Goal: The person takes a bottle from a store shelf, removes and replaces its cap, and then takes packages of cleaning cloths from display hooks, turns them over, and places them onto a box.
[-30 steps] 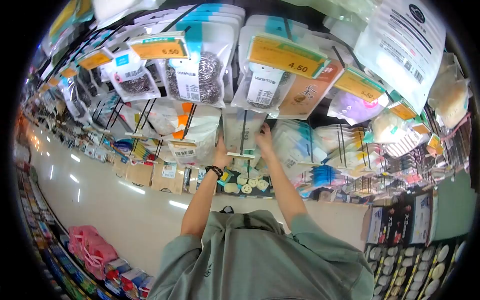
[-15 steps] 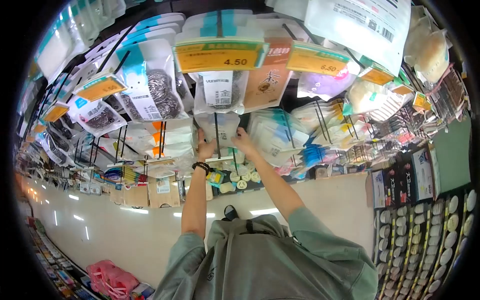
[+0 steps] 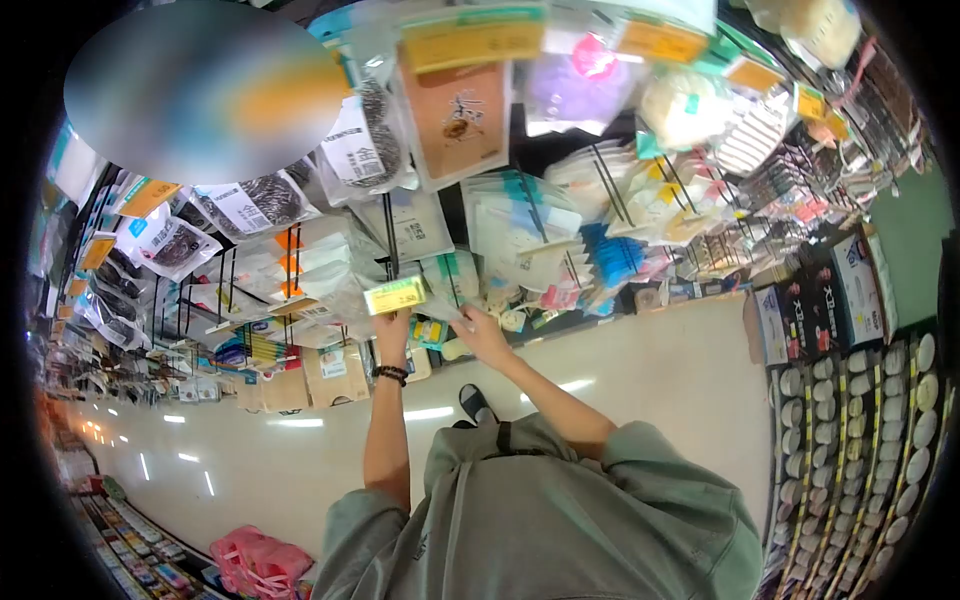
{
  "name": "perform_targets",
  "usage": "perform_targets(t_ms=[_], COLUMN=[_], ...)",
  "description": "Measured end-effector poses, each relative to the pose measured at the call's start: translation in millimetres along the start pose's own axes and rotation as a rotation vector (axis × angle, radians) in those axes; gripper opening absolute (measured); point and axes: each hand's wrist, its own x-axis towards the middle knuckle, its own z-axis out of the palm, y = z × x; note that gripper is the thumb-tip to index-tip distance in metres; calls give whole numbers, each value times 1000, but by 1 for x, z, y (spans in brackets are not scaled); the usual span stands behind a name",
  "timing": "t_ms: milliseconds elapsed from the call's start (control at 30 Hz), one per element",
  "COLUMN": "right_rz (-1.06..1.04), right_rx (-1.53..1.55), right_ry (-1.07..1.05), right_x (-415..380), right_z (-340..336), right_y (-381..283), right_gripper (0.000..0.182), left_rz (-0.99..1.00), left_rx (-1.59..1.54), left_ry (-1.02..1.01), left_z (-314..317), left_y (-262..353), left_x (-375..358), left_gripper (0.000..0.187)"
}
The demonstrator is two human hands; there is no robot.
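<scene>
My left hand (image 3: 392,328), with a dark beaded bracelet (image 3: 390,374) on the wrist, is just below a yellow price tag (image 3: 395,296) on a hook. The tag and hanging packs hide its fingers. My right hand (image 3: 484,337) has its fingers closed at the lower edge of a clear plastic packet (image 3: 448,308); what is inside the packet is hard to make out. Beside it hangs a pale green packet (image 3: 452,272). Above my hands is a pale packet with dark print (image 3: 412,226) on a black hook.
Bagged metal scourers (image 3: 255,203) hang at upper left, beside a brown pack (image 3: 458,120). White packets (image 3: 520,225) and a blue item (image 3: 612,254) hang to the right. Wooden boards (image 3: 335,374) stand lower left. Boxes (image 3: 800,310) and racked round goods (image 3: 850,430) stand at right.
Both hands have come down from the sides of the hanging packet, toward my body. My right hand now grips a clear packet's edge. The view has shifted, and the shelf sits higher in it.
</scene>
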Motion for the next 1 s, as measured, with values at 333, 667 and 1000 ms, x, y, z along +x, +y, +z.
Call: perform_targets(t_ms=[333,667,1000], right_rz=[122,93,-70], right_rx=[338,653,-6], right_ry=[5,4,329], right_x=[-153,-266,-371], right_z=[-52,-132,-211], right_y=[-10,8,24], right_gripper=[20,32,40], left_rz=[88,35,-589], left_rx=[168,117,-670], left_ry=[-133,-587,-714], left_z=[20,142,252], left_y=[5,5,-3], left_x=[-183,-268,-307], left_gripper=[86,113,74])
